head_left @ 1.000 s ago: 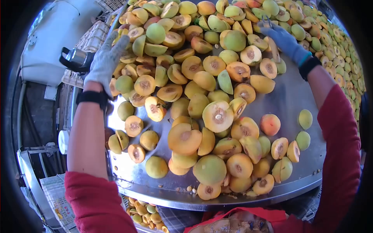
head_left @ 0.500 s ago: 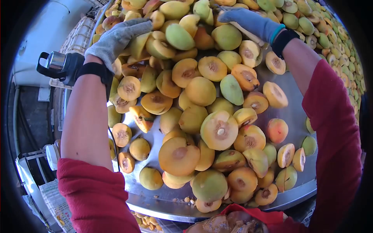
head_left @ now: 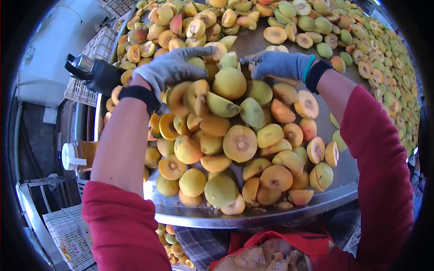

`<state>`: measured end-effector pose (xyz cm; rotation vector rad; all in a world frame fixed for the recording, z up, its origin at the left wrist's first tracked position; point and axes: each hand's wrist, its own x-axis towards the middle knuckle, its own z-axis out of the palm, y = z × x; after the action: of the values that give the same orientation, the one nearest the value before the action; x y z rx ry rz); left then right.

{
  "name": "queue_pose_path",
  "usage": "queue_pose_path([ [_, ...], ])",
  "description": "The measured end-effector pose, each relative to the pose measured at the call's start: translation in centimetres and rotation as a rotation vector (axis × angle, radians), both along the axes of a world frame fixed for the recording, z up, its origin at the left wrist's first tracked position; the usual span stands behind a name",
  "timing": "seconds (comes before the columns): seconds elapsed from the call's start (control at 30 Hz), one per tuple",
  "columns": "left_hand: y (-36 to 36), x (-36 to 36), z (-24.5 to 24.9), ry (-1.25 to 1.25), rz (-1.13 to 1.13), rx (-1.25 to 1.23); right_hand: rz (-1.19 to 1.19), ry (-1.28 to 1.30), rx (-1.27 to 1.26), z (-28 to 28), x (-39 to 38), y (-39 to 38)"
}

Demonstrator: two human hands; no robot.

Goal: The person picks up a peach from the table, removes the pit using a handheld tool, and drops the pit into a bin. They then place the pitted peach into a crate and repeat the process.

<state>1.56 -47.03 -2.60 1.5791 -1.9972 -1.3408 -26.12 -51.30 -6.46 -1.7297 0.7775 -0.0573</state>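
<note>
Halved peaches (head_left: 240, 143), yellow-green to orange, lie heaped on a metal table; several show brown pit hollows. My left hand (head_left: 174, 67), in a grey glove, rests against the far left side of the near heap with fingers spread. My right hand (head_left: 278, 66), in a blue-grey glove, is at the heap's far right side with its fingers curled inward. A narrow tan strip (head_left: 285, 81) shows beneath its palm and a dark tip by its fingers; I cannot make out what it holds. Between the hands sits a whole-looking yellow peach (head_left: 229, 83).
The metal table (head_left: 212, 220) has a raised near rim. More peach halves (head_left: 379, 86) cover its far right. A black flask (head_left: 97, 74) and a white-lidded jar (head_left: 74, 156) stand left. White crates (head_left: 68, 235) are at lower left, and fruit (head_left: 174, 246) lies below the rim.
Both hands have come nearer to me and closer together, drawing the peaches into a tighter, taller heap. A bare strip of metal now shows behind them. The view has shifted.
</note>
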Motion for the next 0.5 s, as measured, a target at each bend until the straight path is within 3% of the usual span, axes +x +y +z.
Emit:
queue_pose_path([
  [0.1,3.0,-2.6,-0.2,0.080,0.041,0.030,0.121,0.070,-0.062,0.9,-1.5,2.9],
  [0.27,5.2,-6.2,2.6,-0.371,-0.162,-0.002,0.023,0.082,-0.088,2.3,-3.4,7.9],
  [0.37,7.9,-7.9,3.0,-0.274,-0.273,-0.168,0.076,0.200,-0.142,2.4,-4.2,10.2],
  [0.4,9.2,-8.9,3.9,-0.402,-0.208,-0.068,0.012,0.085,-0.153,1.4,-4.8,10.8],
  [0.43,9.5,-9.0,3.6,-0.431,-0.240,-0.130,-0.020,0.099,-0.222,1.5,-5.0,11.6],
  [0.5,10.4,-9.0,3.6,-0.372,-0.156,-0.046,-0.080,0.126,-0.363,2.1,-5.4,13.0],
])
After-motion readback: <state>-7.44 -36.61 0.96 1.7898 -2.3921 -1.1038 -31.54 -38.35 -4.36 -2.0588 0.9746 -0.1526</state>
